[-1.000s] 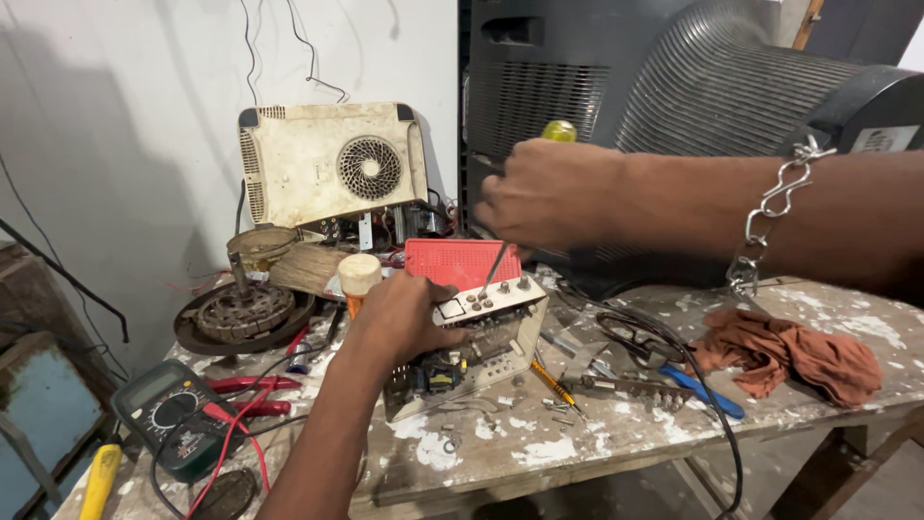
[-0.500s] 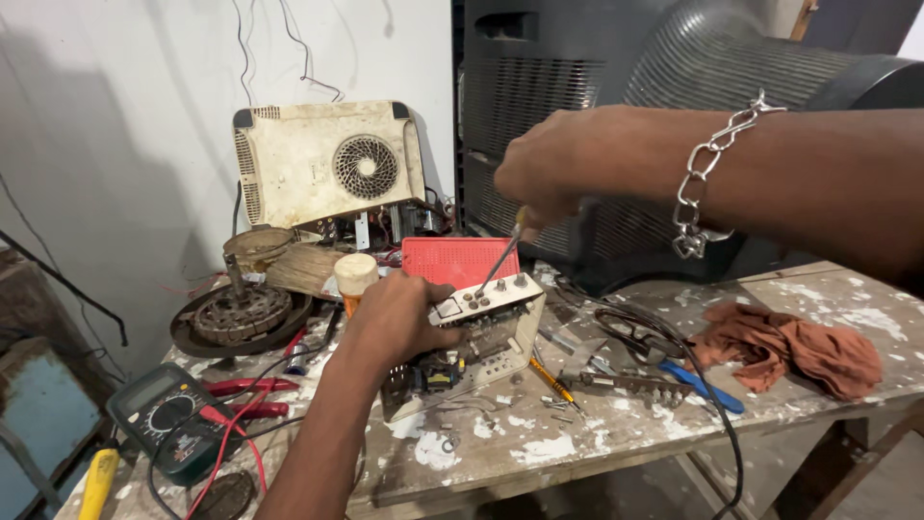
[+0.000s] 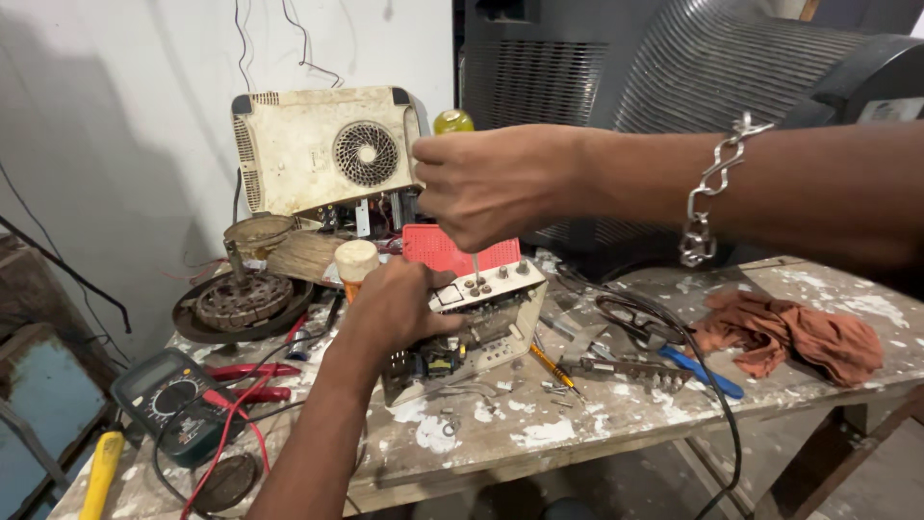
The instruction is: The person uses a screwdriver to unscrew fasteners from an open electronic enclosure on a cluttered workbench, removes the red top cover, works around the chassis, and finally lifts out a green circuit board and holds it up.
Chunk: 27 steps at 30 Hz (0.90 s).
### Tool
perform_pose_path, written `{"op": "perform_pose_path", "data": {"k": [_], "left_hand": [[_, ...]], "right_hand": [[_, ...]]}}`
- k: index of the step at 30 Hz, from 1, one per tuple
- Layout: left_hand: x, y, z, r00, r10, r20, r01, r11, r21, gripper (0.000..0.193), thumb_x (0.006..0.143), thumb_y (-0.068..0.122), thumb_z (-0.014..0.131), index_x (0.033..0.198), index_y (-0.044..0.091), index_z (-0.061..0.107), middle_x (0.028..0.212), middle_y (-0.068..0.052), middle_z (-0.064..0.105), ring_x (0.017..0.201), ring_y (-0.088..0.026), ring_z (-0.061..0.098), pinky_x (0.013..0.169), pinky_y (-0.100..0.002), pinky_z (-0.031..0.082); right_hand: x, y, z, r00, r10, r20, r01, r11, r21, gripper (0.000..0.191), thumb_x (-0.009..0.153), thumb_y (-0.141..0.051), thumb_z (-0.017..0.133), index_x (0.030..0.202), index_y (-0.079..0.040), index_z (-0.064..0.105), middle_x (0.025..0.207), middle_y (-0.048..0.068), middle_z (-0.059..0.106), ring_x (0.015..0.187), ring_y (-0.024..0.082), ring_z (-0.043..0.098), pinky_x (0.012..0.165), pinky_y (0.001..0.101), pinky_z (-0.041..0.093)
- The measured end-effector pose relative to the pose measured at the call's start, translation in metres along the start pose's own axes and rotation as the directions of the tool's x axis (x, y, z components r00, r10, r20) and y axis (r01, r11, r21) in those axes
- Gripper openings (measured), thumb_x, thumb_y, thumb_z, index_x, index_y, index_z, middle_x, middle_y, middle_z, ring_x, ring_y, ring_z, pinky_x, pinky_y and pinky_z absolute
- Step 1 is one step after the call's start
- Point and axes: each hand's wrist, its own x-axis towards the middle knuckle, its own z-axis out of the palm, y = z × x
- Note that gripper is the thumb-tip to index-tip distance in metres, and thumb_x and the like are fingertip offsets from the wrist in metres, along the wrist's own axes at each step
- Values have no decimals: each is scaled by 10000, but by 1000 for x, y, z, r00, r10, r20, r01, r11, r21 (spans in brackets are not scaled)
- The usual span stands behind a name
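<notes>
While a multimeter (image 3: 164, 404) lies at the worktop's (image 3: 597, 424) left edge, the left hand (image 3: 399, 308) grips an opened white electronic unit (image 3: 476, 323) mid-bench, the right hand's (image 3: 491, 188) fingers clenched around a yellow-capped screwdriver (image 3: 454, 123) set upright on its top.

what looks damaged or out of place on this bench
The small white device steadied by the left hand is opened up, its circuit board exposed. The right hand drives a screwdriver into its top. Loose screws lie scattered on the paint-splattered table.

Bare bench (image 3: 577, 424) lies open in front; multimeter (image 3: 168, 404) and rag (image 3: 789, 337) flank it.
</notes>
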Motion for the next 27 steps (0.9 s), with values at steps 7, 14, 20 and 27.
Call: {"op": "perform_pose_path", "data": {"k": [7, 14, 20, 27], "left_hand": [[1, -1, 3, 998, 14, -68, -17, 999, -47, 513, 635, 398, 906, 1081, 166, 802, 857, -196, 746, 846, -373, 720, 826, -473, 559], [3, -3, 4, 992, 77, -104, -77, 997, 6, 475, 630, 407, 915, 1021, 156, 817, 806, -202, 738, 835, -389, 706, 792, -501, 543], [4, -1, 0, 1000, 17, -13, -17, 1000, 18, 478, 662, 442, 893, 1048, 174, 801, 815, -187, 740, 810, -373, 721, 793, -478, 566], [5, 3, -4, 995, -70, 70, 65, 996, 63, 436, 703, 472, 871, 1034, 194, 813, 847, -173, 748, 838, -355, 733, 827, -459, 576]], "right_hand": [[-18, -1, 3, 971, 222, 92, -234, 960, 151, 168, 748, -313, 699, 672, -168, 736, 853, -4, 697, 929, 187, 637, 905, 338, 417], [-13, -5, -2, 927, 286, 242, -342, 911, 232, 107, 759, -249, 708, 745, -145, 729, 872, -6, 704, 948, 213, 635, 817, 376, 469], [-22, -7, -2, 971, 240, 15, -238, 949, 207, 216, 769, -297, 681, 915, -143, 642, 848, -3, 674, 906, 199, 653, 655, 344, 495], [-23, -14, 6, 954, 152, 258, -204, 961, 189, 143, 996, -216, 575, 1065, -90, 573, 769, 32, 646, 758, 221, 659, 689, 362, 459]]}}
